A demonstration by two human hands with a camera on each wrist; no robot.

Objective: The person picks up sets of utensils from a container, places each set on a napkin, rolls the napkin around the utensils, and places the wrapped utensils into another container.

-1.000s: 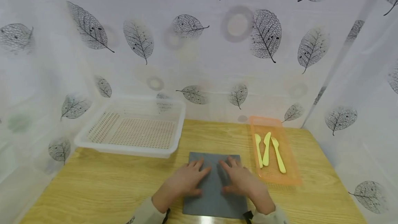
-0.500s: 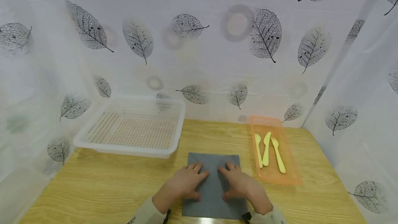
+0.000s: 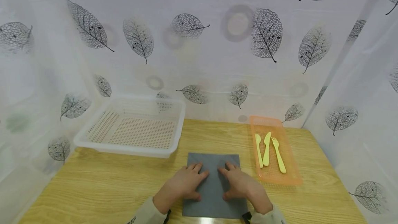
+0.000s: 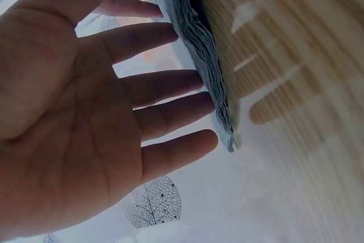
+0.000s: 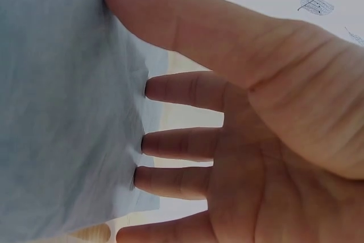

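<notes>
A grey-blue folded cloth (image 3: 213, 196) lies flat in front of me, roughly rectangular. Its many thin layers show along the edge of the cloth (image 4: 213, 72) in the left wrist view. On its left part rests my left hand (image 3: 183, 184), fingers spread and nearly straight, fingertips touching the top. My right hand (image 3: 242, 184) mirrors it on the right part, and in the right wrist view the fingertips of the right hand (image 5: 227, 123) press small dents into the fabric. Neither hand grips anything. Bare cloth shows between the two thumbs.
A white perforated basket (image 3: 124, 150) stands at the back left of the wooden table (image 3: 102, 182). To the right, an orange basket (image 3: 287, 179) holds a yellow spoon (image 3: 258, 151), a yellow knife (image 3: 266, 149) and a yellow fork (image 3: 278, 156). A leaf-patterned curtain (image 3: 205, 65) encloses the back and sides.
Since one second ago, both hands have shifted very slightly toward me and settled on the cloth, their fingers a little less blurred. Over the last half second nothing visibly moves.
</notes>
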